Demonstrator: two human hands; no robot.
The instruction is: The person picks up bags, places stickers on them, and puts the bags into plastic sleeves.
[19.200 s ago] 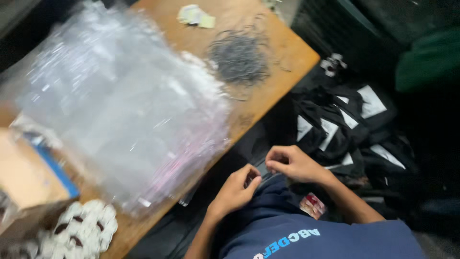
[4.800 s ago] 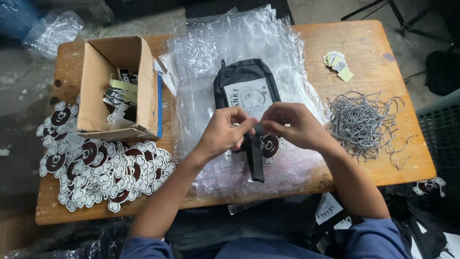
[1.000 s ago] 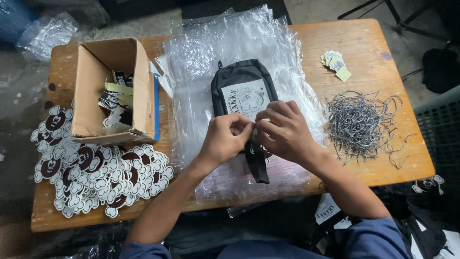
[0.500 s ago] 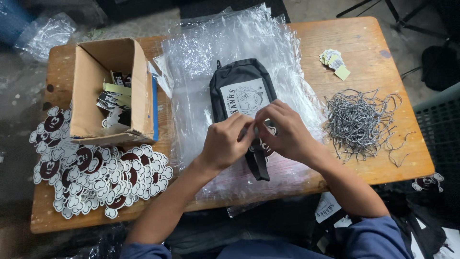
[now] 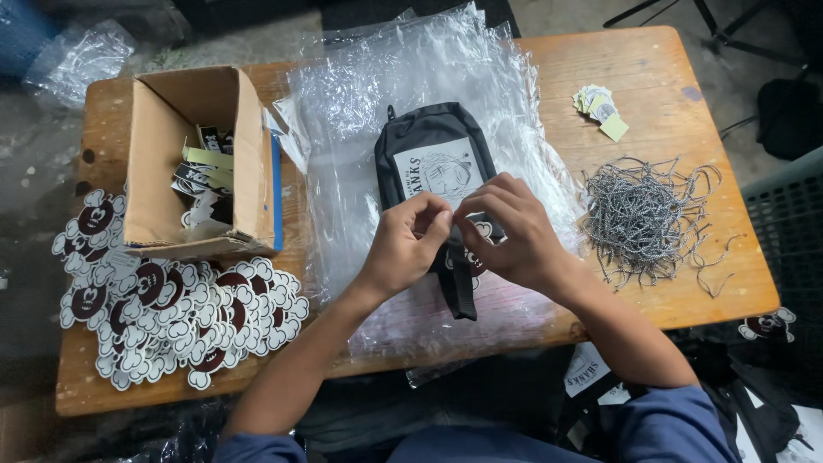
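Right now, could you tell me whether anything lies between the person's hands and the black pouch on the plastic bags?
Nothing visible does. The left hand and right hand sit directly over the black pouch, fingertips pinched together above its lower end, on the clear plastic bags.

To my left on the wooden table [image 5: 669, 94] sits an open cardboard box [image 5: 163, 146] with printed tags inside, tipped slightly. Below it spreads a heap of cloud-edged maroon-and-white cutouts [image 5: 171, 317] — overlapping, some hanging over the table edge. On my right lies a tangle of grey cords [image 5: 643, 219]; beyond it, near the far corner, a small stack of paper cards [image 5: 600, 107] — perhaps stickers.
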